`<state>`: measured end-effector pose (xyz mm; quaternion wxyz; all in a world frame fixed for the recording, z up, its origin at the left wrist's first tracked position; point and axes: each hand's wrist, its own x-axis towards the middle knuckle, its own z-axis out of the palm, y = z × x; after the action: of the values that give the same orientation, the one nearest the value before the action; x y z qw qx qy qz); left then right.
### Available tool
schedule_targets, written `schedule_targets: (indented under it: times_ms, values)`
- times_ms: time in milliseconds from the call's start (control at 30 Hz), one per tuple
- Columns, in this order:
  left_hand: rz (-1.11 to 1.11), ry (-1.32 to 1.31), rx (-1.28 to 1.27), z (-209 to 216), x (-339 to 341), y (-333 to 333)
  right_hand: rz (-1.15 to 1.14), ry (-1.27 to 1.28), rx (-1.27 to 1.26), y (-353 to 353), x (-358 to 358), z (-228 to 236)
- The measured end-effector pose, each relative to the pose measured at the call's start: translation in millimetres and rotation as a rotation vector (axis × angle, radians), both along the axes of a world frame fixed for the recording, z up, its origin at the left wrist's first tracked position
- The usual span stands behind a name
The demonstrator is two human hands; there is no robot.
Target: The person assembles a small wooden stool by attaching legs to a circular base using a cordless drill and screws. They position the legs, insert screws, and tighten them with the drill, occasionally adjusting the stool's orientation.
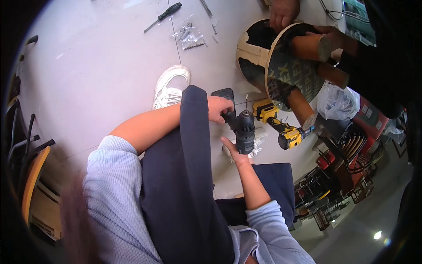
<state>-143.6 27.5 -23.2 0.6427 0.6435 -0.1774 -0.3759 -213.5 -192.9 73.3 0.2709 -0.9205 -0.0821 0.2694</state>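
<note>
A black cordless drill is in front of me, its thin bit pointing away from me. My left hand is closed round the drill's grip, close to the black battery. Against the rear end of the body is my right hand, cupped with the thumb out to the left; its fingers are mostly hidden behind the drill. Just to the right, a yellow-and-black cordless drill lies on the floor, untouched by either hand.
At the upper right, another person's hands hold a round wooden piece with several brown legs. A screwdriver, a small plastic bag and loose screws lie on the tiled floor. Stacked chairs stand right.
</note>
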Motion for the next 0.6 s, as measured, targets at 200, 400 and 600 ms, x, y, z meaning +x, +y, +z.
schedule_targets:
  times_ms: [200, 400, 600]
  values:
    - [0.312, 0.212, 0.018, 13.3, 8.7, 20.7, -0.118, -0.095, 0.187, 42.8, 44.2, -10.0]
    - [1.164, 0.633, -0.419, 16.6, 36.5, 49.9, -0.252, -0.048, 0.390, 66.2, 69.7, -0.6]
    - [1.153, 0.741, -0.202, 13.5, 28.5, 47.4, -0.452, 0.038, 0.365, 72.4, 67.3, 68.4]
